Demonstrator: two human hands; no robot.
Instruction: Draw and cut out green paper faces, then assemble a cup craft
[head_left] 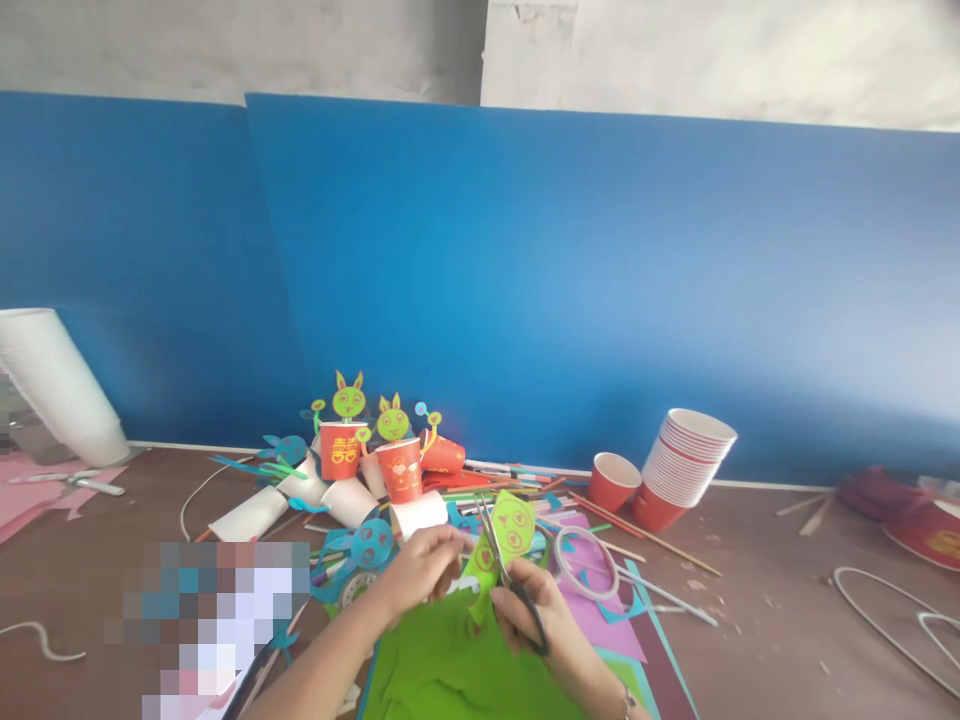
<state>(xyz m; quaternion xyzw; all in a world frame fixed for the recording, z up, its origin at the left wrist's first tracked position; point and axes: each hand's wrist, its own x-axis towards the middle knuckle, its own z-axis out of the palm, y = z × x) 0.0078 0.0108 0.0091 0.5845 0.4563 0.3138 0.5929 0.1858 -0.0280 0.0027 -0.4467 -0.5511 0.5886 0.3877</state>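
Observation:
Dark-handled scissors [538, 632] are in my right hand [536, 605], their blades pointing up and away from me. Against the blades is a piece of green paper [513, 522] with a face and small round shapes drawn on it in red. My left hand [429, 568] has its fingers bent and pinched at the left edge of that piece. Larger green sheets [442, 665] lie below both hands. A blue paper rabbit head [371, 543] rests just beyond my left wrist.
Red cups with green rabbit heads [403, 470] stand behind, among white cups [251, 513]. Right are a roll of tape [586, 563], purple paper [600, 630] and stacked paper cups [686, 465]. A blurred-out device [225, 630] lies left. A blue panel [525, 280] closes off the back.

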